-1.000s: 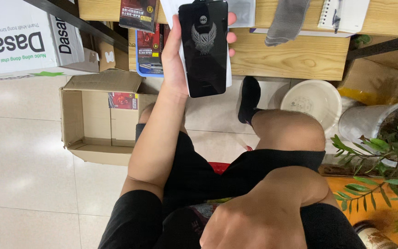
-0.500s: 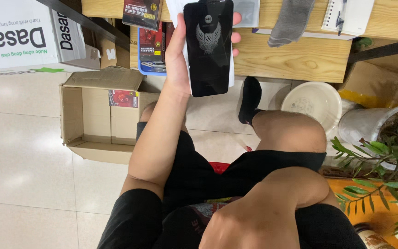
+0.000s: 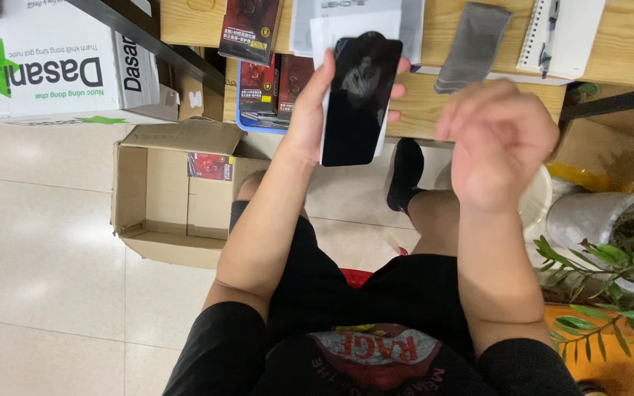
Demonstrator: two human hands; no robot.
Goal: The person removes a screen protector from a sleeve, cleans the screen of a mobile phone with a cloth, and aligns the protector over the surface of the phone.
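We hold a black glass screen protector (image 3: 359,95) with its white backing upright in our left hand (image 3: 310,117), above the wooden desk edge (image 3: 434,110). It looks unpacked but not yet applied. Our right hand (image 3: 500,143) hangs loose and empty just beside it. The open cardboard box (image 3: 155,198) on the floor holds one small red packet (image 3: 209,166); a blue tray (image 3: 266,92) holds more packets.

Left of the hands sits an open cardboard box (image 3: 166,213) on the floor; right of them, a potted plant (image 3: 610,257) (leafy) and a notepad (image 3: 563,37).
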